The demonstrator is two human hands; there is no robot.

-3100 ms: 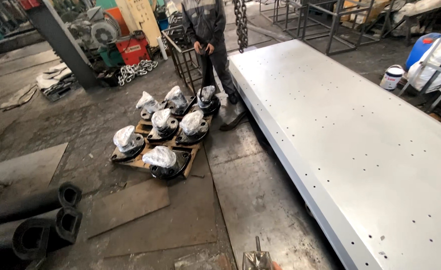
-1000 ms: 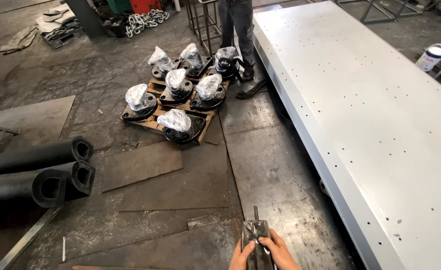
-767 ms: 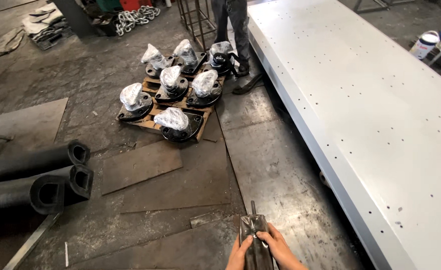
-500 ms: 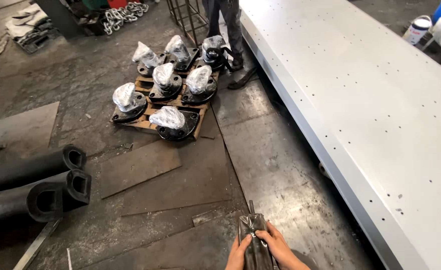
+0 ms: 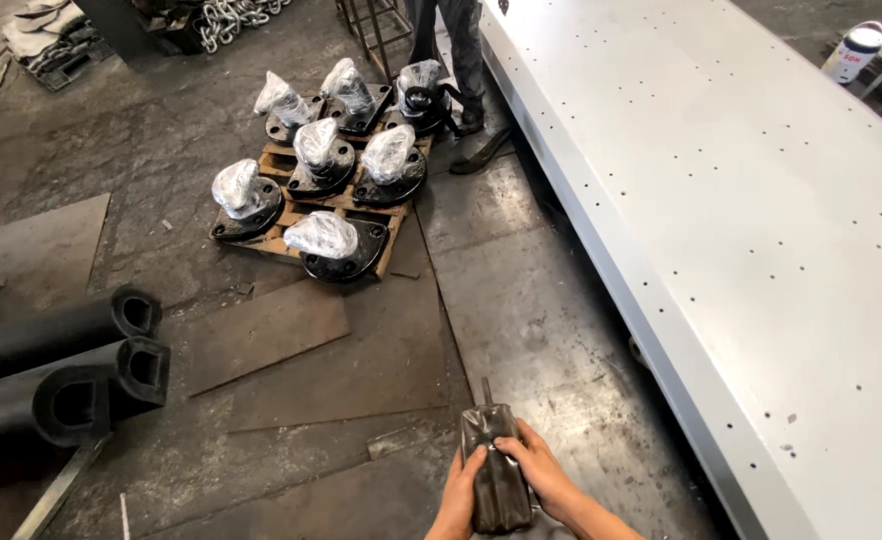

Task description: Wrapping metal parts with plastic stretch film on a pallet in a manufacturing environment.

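Both your hands wrap a dark metal tool [image 5: 498, 470] low in view: left hand [image 5: 458, 500] on its left side, right hand [image 5: 543, 478] on its right. It looks heavy, stiff and greasy; grip its body, not the thin rod. Beyond it, the pallet [image 5: 333, 195] has shifted nearer than before.

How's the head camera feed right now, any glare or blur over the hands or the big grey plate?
Head view: even daylight, no blur; both hands and the dark metal canister they grip look sharp. The large grey drilled steel plate is bright but not blown out. The plastic-wrapped black castings show small highlights; slight wide-angle bending at edges.
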